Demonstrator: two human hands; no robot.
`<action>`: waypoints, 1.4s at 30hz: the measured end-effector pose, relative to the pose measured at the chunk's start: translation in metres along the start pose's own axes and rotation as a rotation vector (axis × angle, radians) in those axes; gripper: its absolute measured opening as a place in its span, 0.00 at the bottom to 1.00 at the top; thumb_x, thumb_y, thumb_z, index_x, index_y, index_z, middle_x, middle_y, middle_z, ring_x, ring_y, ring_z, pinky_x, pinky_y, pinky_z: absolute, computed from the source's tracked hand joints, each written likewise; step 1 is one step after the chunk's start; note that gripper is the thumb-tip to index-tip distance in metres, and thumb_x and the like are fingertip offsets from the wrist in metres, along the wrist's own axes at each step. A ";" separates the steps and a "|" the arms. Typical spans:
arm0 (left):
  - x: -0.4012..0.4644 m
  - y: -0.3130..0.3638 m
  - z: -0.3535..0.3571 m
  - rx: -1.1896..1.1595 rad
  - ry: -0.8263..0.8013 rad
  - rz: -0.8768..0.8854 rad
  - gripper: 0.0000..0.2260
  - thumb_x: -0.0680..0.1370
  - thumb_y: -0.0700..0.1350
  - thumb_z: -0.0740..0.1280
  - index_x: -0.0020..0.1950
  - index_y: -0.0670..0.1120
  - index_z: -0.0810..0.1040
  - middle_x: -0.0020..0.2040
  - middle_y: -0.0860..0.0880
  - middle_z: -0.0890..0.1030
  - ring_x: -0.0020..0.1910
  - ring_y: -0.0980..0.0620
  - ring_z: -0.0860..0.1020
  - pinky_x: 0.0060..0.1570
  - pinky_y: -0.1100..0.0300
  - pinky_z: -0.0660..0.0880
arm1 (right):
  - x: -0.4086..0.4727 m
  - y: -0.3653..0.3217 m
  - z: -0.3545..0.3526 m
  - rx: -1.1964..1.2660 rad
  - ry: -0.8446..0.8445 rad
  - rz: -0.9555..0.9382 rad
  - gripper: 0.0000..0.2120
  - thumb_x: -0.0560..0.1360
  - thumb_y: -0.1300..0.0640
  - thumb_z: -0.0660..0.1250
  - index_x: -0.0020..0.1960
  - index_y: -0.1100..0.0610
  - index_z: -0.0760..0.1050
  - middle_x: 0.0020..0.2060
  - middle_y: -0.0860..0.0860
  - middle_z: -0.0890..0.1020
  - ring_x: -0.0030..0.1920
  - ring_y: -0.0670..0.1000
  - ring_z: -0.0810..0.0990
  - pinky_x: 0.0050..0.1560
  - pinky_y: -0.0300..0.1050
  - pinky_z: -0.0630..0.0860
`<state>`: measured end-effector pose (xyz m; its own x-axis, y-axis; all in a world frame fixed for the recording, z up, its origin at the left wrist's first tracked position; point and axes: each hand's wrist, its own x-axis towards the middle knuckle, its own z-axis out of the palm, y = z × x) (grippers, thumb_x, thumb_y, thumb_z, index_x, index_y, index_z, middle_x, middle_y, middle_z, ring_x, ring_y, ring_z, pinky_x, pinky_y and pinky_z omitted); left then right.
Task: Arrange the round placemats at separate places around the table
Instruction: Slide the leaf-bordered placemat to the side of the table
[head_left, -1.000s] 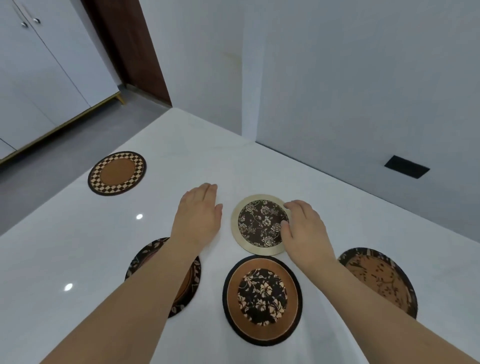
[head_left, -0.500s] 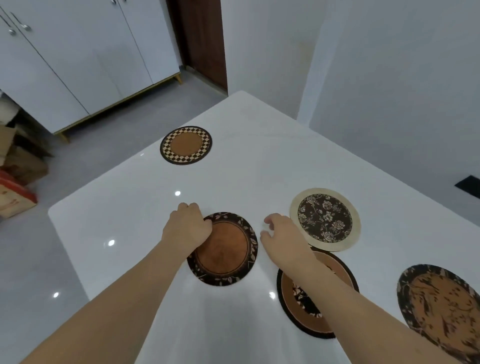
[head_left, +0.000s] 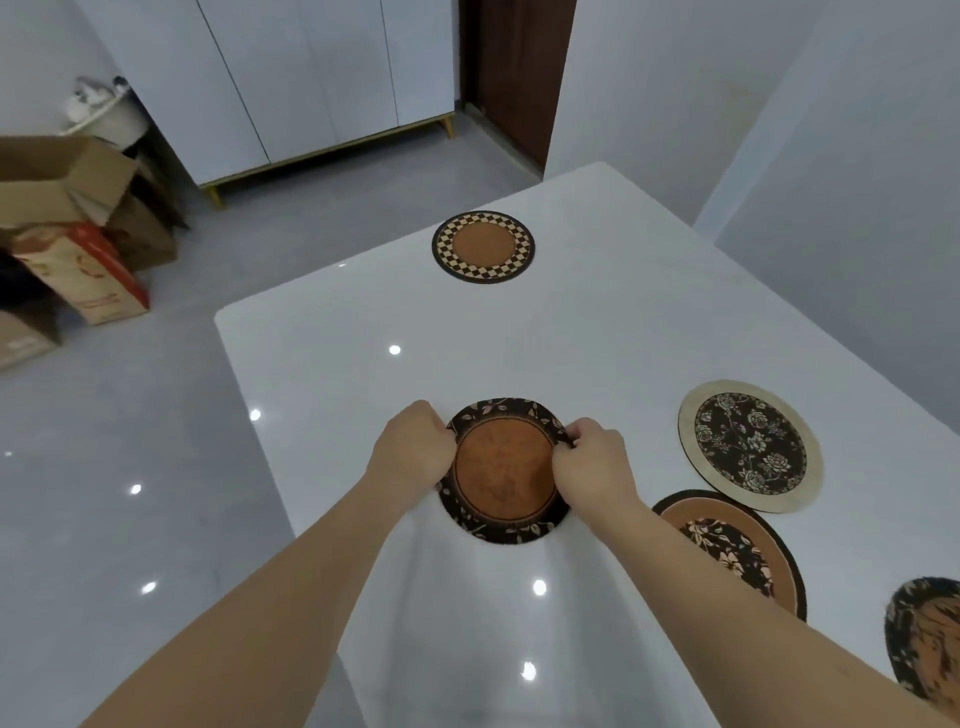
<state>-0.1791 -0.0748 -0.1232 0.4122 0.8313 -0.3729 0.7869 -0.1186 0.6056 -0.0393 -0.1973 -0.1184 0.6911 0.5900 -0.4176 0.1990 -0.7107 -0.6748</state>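
Five round placemats lie on white desk (head_left: 597, 332). Cardboard boxes (head_left: 67, 228) on floor at far left. Left hand (head_left: 413, 454) grip clenched on left rim of leaf-bordered brown mat (head_left: 504, 475); right hand (head_left: 592, 465) pinches its right rim. Checkered mat (head_left: 483, 247) beyond, well apart. Cream floral mat (head_left: 750, 446), orange-ringed floral mat (head_left: 737, 551), dark patterned mat (head_left: 930, 639) at right.

- A glossy white table (head_left: 597, 332) with a rounded far-left corner carries five round placemats.
- Checkered-rim mat (head_left: 483, 247): far end, alone.
- Leaf-rim brown mat (head_left: 504, 470): near the left edge.
- Cream-rim floral mat (head_left: 750, 446): right of it.
- Brown mat with floral centre (head_left: 727, 545): nearer, just beside the cream one.
- Dark patterned mat (head_left: 930, 639): near right, cut off by the frame.
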 end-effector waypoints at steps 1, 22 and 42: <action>-0.002 -0.009 -0.008 -0.027 0.000 -0.019 0.08 0.76 0.39 0.62 0.37 0.45 0.69 0.36 0.46 0.74 0.34 0.50 0.71 0.35 0.59 0.67 | -0.002 -0.005 0.008 0.003 0.001 -0.035 0.11 0.76 0.60 0.57 0.55 0.59 0.74 0.51 0.59 0.77 0.45 0.56 0.78 0.39 0.42 0.70; -0.001 -0.144 -0.093 -0.027 0.061 0.095 0.09 0.75 0.44 0.67 0.37 0.53 0.72 0.33 0.54 0.77 0.32 0.58 0.74 0.32 0.65 0.70 | -0.036 -0.030 0.130 -0.483 0.248 -0.464 0.12 0.80 0.53 0.53 0.55 0.52 0.74 0.43 0.49 0.79 0.44 0.53 0.73 0.51 0.48 0.67; 0.001 -0.162 -0.096 -0.316 -0.025 0.201 0.10 0.75 0.40 0.69 0.49 0.56 0.78 0.32 0.54 0.76 0.30 0.61 0.71 0.35 0.72 0.71 | -0.037 -0.030 0.131 -0.433 0.228 -0.469 0.10 0.77 0.55 0.58 0.55 0.52 0.75 0.43 0.49 0.80 0.44 0.54 0.74 0.51 0.48 0.65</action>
<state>-0.3501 -0.0021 -0.1538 0.5585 0.7942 -0.2394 0.5100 -0.1013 0.8542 -0.1616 -0.1471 -0.1623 0.5836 0.8115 0.0307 0.7409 -0.5167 -0.4290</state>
